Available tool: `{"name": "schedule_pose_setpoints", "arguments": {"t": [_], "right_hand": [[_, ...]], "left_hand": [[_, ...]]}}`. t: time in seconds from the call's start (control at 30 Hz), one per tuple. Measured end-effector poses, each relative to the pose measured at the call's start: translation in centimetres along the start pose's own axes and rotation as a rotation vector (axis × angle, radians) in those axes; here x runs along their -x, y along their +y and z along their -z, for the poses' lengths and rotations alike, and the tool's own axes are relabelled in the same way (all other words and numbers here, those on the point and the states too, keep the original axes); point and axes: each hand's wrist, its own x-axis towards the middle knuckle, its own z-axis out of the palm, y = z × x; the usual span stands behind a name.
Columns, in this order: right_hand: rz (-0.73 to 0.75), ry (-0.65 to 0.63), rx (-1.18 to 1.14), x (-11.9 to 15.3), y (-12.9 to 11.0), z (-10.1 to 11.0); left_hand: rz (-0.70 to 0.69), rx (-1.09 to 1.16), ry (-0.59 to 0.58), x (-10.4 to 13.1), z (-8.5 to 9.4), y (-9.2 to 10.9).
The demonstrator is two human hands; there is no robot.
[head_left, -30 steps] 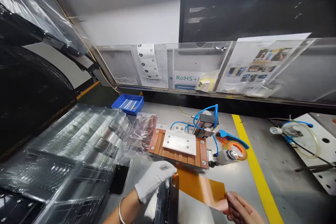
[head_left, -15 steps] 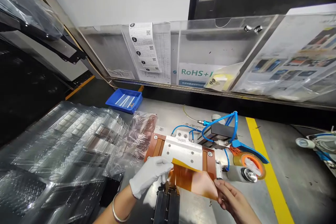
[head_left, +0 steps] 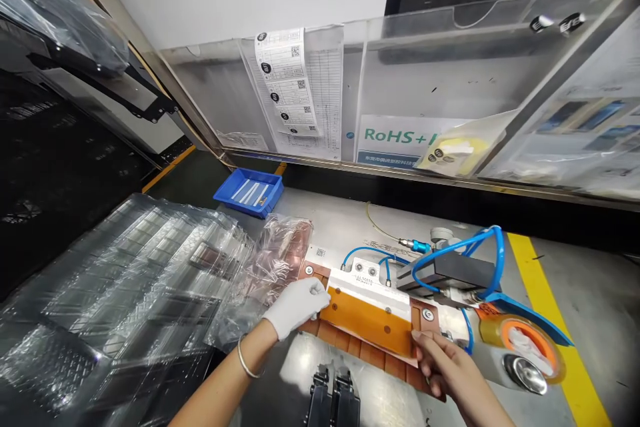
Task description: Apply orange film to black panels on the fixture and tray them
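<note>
- One amber film sheet [head_left: 367, 325] lies flat across the metal plate of one copper-coloured fixture [head_left: 426, 315], and you pin it at both ends.
- Your left hand [head_left: 296, 305], in one white glove, pinches the sheet's left edge, fingers closed on it.
- Your right hand [head_left: 443, 368], bare, presses the sheet's right corner; whether the thumb sits under the film is hard to tell from here.
- Two black bars [head_left: 334, 397] stand side by side just below the fixture, between your forearms.
- One tape roll [head_left: 527, 345] on a blue dispenser sits right of the fixture; several blue air hoses [head_left: 483, 240] loop above it.
- One blue bin [head_left: 249, 192] rests at the back, beside a stack of clear trays [head_left: 135, 280].
- Half a second ago the sheet hung bowed in the air before the fixture; now it lies on the plate.
</note>
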Motion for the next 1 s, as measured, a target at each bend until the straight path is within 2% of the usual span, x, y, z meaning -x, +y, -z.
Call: {"name": "schedule_pose_setpoints", "arguments": {"t": [0.23,0.6,0.8,1.0], "right_hand": [[-0.002,0.028,0.007,-0.8,-0.7,-0.2],[0.025,0.040,0.098,-1.4,-1.0,0.0],[-0.001,0.067,0.198,-1.2,-1.9,1.1],[0.000,0.053,0.226,-1.9,-1.7,1.9]], "left_hand": [[0.025,-0.019,0.003,-0.2,0.4,0.9],[0.001,0.023,0.020,-0.5,0.2,0.3],[0.017,0.087,0.029,-0.2,0.1,0.4],[0.029,0.108,0.013,-0.1,0.2,0.3]]}}
